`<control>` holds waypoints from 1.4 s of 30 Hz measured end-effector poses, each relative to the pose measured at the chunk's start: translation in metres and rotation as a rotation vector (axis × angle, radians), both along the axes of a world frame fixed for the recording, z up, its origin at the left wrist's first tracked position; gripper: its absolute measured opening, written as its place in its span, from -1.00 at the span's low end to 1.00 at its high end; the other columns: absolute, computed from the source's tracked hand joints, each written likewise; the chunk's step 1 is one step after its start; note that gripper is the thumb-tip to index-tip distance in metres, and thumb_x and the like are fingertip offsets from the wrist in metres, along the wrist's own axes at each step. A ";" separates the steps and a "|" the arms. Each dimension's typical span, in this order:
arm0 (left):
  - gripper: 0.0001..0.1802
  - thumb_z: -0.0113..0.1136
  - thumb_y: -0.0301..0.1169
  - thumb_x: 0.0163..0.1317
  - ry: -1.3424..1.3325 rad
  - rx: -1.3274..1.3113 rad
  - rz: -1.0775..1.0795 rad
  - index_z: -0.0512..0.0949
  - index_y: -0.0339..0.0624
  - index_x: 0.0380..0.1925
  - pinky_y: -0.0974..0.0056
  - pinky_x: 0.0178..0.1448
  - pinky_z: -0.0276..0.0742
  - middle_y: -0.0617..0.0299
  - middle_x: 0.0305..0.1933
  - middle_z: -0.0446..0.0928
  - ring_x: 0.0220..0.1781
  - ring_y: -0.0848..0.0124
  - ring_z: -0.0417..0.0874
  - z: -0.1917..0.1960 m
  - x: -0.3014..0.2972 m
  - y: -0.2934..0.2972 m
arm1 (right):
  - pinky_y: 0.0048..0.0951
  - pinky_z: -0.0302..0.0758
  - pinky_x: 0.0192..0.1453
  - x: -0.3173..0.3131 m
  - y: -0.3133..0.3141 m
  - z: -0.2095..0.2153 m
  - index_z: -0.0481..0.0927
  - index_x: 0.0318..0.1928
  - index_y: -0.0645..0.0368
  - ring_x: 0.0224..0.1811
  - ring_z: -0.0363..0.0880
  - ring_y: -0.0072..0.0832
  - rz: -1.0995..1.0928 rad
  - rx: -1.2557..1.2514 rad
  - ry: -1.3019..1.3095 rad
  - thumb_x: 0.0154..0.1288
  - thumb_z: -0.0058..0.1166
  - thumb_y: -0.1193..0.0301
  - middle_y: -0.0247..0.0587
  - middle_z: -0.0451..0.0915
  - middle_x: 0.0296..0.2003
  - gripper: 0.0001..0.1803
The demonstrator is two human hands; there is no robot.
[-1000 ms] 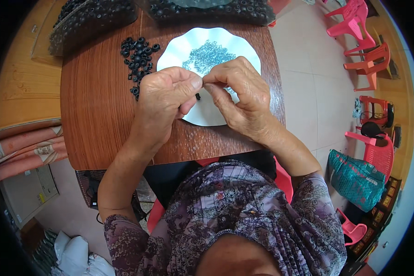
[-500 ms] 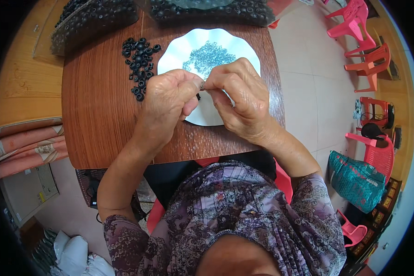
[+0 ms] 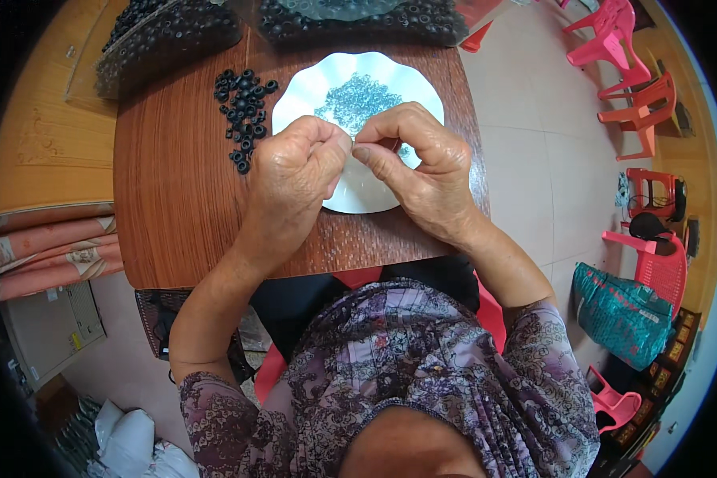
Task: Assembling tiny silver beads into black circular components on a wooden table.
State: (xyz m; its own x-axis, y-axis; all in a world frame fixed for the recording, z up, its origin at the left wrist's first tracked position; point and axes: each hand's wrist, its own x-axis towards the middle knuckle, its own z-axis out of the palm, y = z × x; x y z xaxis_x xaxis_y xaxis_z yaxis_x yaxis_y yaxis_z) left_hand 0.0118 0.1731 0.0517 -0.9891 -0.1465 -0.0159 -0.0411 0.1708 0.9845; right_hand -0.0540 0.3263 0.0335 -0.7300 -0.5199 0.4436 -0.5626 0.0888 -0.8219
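Over a white scalloped plate [image 3: 358, 195] my two hands meet, fingertips nearly touching. My left hand [image 3: 291, 171] is closed, its thumb pressed on the curled forefinger. My right hand [image 3: 430, 167] pinches with thumb and forefinger right beside it. Whatever lies between the fingertips is too small and too covered to make out. On the far part of the plate sits a heap of tiny grey-blue pieces [image 3: 362, 99], partly hidden by my hands. Left of the plate, several small black ring-shaped parts [image 3: 247, 145] are scattered on the brown wooden table [image 3: 171, 183].
At the table's far side stand two clear containers or bags of black parts, one at the left [image 3: 167, 56] and one behind the plate [image 3: 366, 30]. Pink chairs [image 3: 609, 48], an orange chair [image 3: 641, 118] and a teal bag [image 3: 621, 315] line the right side.
My right fingers have shifted, with the thumb now showing against the left fingertips. A small black piece under my left fingers and a metallic bit at the fingertips no longer show.
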 end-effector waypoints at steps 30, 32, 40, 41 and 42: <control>-0.84 0.04 -0.44 0.14 -0.257 0.348 -0.129 0.47 -0.28 -0.55 0.53 -0.64 -0.01 0.45 -0.68 0.28 -0.67 0.72 0.17 0.009 -0.014 -0.018 | -0.55 0.43 -0.27 -0.007 0.000 0.000 0.59 -0.37 0.26 -0.36 0.48 -0.57 0.094 -0.013 -0.025 0.03 0.20 0.62 -0.30 0.55 -0.39 -0.89; -0.83 0.03 -0.44 0.16 -0.393 0.420 -0.161 0.45 -0.26 -0.57 0.52 -0.67 -0.06 0.44 -0.69 0.27 -0.69 0.72 0.14 0.011 -0.017 -0.022 | -0.53 0.44 -0.25 -0.009 0.001 0.001 0.58 -0.37 0.27 -0.35 0.48 -0.57 0.134 -0.020 -0.003 0.03 0.19 0.63 -0.31 0.54 -0.39 -0.89; -0.79 0.07 -0.37 0.25 -0.253 0.432 -0.147 0.50 -0.32 -0.44 0.55 -0.63 0.04 0.40 -0.61 0.36 -0.66 0.72 0.21 0.008 -0.012 -0.017 | -0.55 0.44 -0.22 -0.011 0.005 0.003 0.56 -0.28 0.31 -0.33 0.52 -0.57 0.146 -0.196 -0.642 0.12 0.18 0.58 -0.26 0.57 -0.36 -0.87; -0.80 0.09 -0.38 0.26 -0.168 0.387 -0.130 0.51 -0.34 -0.38 0.57 -0.59 0.13 0.39 -0.58 0.41 -0.62 0.73 0.28 0.008 -0.010 -0.014 | -0.56 0.44 -0.23 -0.012 0.006 0.002 0.56 -0.27 0.31 -0.33 0.52 -0.56 0.150 -0.277 -0.804 0.13 0.18 0.55 -0.24 0.58 -0.36 -0.86; -0.80 0.09 -0.38 0.26 -0.168 0.387 -0.131 0.51 -0.34 -0.38 0.57 -0.59 0.13 0.39 -0.58 0.41 -0.62 0.73 0.28 0.009 -0.008 -0.011 | -0.56 0.44 -0.23 -0.013 0.006 0.003 0.56 -0.27 0.31 -0.33 0.52 -0.56 0.149 -0.277 -0.804 0.13 0.18 0.55 -0.24 0.58 -0.36 -0.86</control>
State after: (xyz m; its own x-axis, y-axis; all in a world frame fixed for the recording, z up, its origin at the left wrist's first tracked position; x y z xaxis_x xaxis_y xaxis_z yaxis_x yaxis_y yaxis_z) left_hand 0.0040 0.1617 0.0609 -0.9780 0.0283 -0.2069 -0.2084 -0.1948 0.9585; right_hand -0.0666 0.3323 0.0364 -0.8096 -0.5845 -0.0537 0.2094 -0.2021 -0.9567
